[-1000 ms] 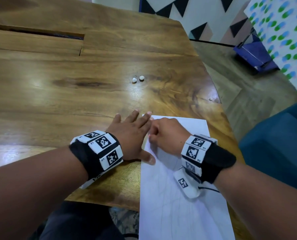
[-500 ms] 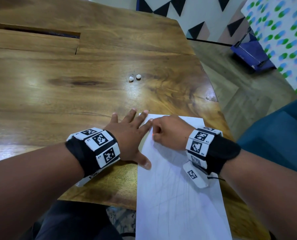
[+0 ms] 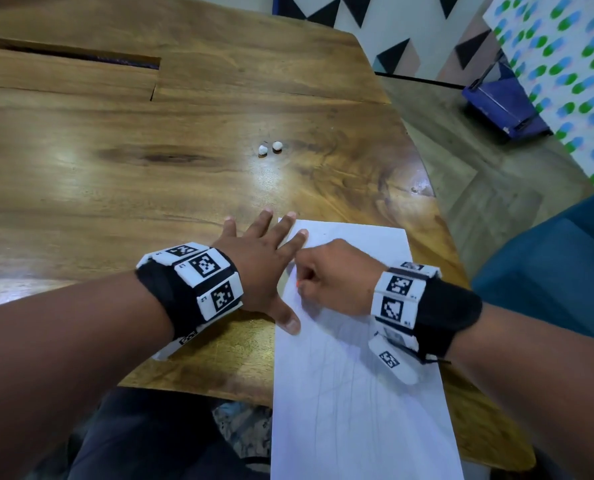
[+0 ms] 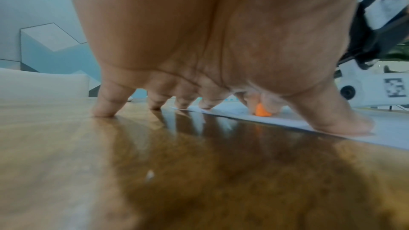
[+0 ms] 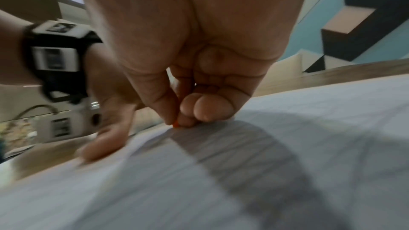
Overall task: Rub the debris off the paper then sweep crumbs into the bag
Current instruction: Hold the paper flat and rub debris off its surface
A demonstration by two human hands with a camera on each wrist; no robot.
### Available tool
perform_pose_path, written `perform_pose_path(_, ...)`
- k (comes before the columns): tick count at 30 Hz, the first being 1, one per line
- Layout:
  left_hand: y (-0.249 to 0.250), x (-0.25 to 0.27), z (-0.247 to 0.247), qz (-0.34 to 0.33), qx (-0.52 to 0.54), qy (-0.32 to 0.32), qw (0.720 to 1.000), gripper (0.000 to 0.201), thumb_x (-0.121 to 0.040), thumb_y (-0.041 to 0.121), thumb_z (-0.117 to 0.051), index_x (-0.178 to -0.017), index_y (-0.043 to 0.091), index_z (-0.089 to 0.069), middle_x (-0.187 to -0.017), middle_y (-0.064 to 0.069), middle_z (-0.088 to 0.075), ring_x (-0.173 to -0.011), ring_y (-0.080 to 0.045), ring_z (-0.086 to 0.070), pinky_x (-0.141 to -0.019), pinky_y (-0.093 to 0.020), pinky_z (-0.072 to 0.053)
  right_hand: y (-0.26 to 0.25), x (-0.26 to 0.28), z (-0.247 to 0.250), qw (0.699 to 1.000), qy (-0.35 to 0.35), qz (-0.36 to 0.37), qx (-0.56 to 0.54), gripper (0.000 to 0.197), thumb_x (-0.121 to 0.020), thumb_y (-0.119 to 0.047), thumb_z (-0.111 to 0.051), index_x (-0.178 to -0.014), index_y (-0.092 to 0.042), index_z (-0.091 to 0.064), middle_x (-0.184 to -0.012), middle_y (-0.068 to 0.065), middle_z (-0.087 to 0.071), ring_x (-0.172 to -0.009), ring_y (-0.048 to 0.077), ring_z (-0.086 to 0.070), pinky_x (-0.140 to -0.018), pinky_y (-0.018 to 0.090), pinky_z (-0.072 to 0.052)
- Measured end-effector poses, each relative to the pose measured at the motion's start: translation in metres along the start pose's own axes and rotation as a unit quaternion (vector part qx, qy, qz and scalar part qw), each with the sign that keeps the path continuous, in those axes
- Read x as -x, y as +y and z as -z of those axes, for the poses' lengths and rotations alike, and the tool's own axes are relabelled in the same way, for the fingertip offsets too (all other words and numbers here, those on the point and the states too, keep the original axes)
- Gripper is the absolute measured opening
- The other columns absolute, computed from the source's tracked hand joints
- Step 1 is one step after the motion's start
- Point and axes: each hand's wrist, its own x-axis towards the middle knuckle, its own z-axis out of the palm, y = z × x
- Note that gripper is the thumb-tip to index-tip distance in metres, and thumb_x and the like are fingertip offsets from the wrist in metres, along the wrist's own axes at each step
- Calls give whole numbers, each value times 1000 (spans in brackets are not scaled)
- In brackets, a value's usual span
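A white sheet of paper (image 3: 351,393) with faint pencil lines lies at the table's near right edge and overhangs it. My left hand (image 3: 257,268) lies flat with spread fingers, thumb and forefinger pressing the paper's left edge (image 4: 287,123), the other fingers on the wood. My right hand (image 3: 330,275) is curled and pinches a small orange eraser (image 4: 262,110) against the paper (image 5: 287,146), right beside the left hand. Only the orange eraser tip (image 5: 176,125) shows under the fingers in the right wrist view. No bag is in view.
Two small white balls (image 3: 269,147) sit on the wooden table (image 3: 115,174) beyond the hands. A slot (image 3: 81,57) runs along the far left of the table. The table's right edge drops to the floor, where a blue box (image 3: 503,102) stands. A teal seat (image 3: 558,271) is at right.
My right hand has slid a little back toward me on the paper with the eraser, from beside the left fingertips to beside the knuckles. The left hand stays pressed in place.
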Motion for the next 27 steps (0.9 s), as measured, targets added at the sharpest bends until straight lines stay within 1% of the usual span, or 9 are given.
perform_pose_path(2, 0, 0, 1, 0, 0, 1, 1000, 149, -53, 99, -58, -158, 31, 22, -165, 1, 34, -153, -31, 26, -117, -74, -7, 16, -14, 12, 998, 34, -41, 20, 7, -88, -25, -56, -84, -20, -61, -84, 0, -66, -83, 23, -63, -72, 35, -53)
perform_pose_path(6, 1, 1, 2, 2, -2, -5, 1000, 147, -52, 100, -56, -157, 34, 24, -165, 1, 34, -153, -31, 27, -117, -74, -7, 43, -31, 33, 989, 78, -120, 26, 8, -87, -24, -59, -80, -21, -60, -82, -3, -64, -83, 21, -61, -66, 29, -46)
perform_pose_path(9, 0, 0, 0, 2, 2, -1, 1000, 148, -51, 99, -58, -157, 35, 23, -165, 1, 33, -153, -31, 27, -116, -74, -6, 24, -18, 25, 992, 64, -96, 40, 6, -88, -21, -55, -83, -19, -57, -83, -1, -64, -82, 23, -61, -66, 31, -47)
perform_pose_path(13, 1, -2, -1, 2, 2, 0, 1000, 147, -52, 99, -59, -157, 36, 23, -165, 1, 33, -153, -31, 27, -116, -75, -6, -22, 10, 1, 999, -27, -10, 16, 9, -86, -24, -60, -82, -29, -53, -81, -1, -62, -79, 22, -61, -68, 34, -53)
perform_pose_path(15, 1, -2, -2, 3, -5, 1, 1000, 147, -53, 99, -57, -157, 35, 24, -165, 1, 34, -153, -32, 27, -116, -75, -7, -25, 12, -2, 999, -34, -2, 4, 9, -86, -27, -60, -81, -31, -54, -81, -3, -63, -80, 22, -63, -70, 36, -54)
perform_pose_path(18, -1, 0, -2, 1, 0, 5, 1000, 146, -53, 100, -56, -158, 35, 23, -165, 1, 34, -153, -31, 27, -116, -75, -5, 0, -4, 9, 999, 7, -40, 35, 6, -89, -27, -56, -85, -23, -56, -86, 1, -66, -83, 24, -62, -75, 38, -54)
perform_pose_path(21, -1, 1, -3, -1, 3, 7, 1000, 144, -53, 101, -54, -156, 38, 23, -165, 1, 33, -153, -31, 27, -116, -74, -5, 29, -20, 21, 993, 63, -92, 29, 13, -86, -26, -58, -75, -25, -51, -81, -4, -63, -82, 22, -60, -70, 34, -51)
perform_pose_path(24, -1, 3, -4, -3, 8, 17, 1000, 143, -54, 101, -54, -158, 36, 20, -166, 2, 30, -154, -30, 26, -118, -72, -5, 36, -26, 20, 992, 57, -102, 36, 12, -86, -26, -58, -76, -26, -52, -82, -4, -62, -80, 21, -58, -66, 31, -46)
perform_pose_path(27, -5, 7, -7, -8, 13, 28, 999, 144, -55, 101, -52, -159, 32, 18, -167, 2, 29, -154, -28, 25, -120, -69, -4, 35, -26, 17, 991, 63, -111, 38, 9, -86, -26, -57, -78, -25, -53, -84, -2, -64, -79, 22, -60, -66, 32, -50)
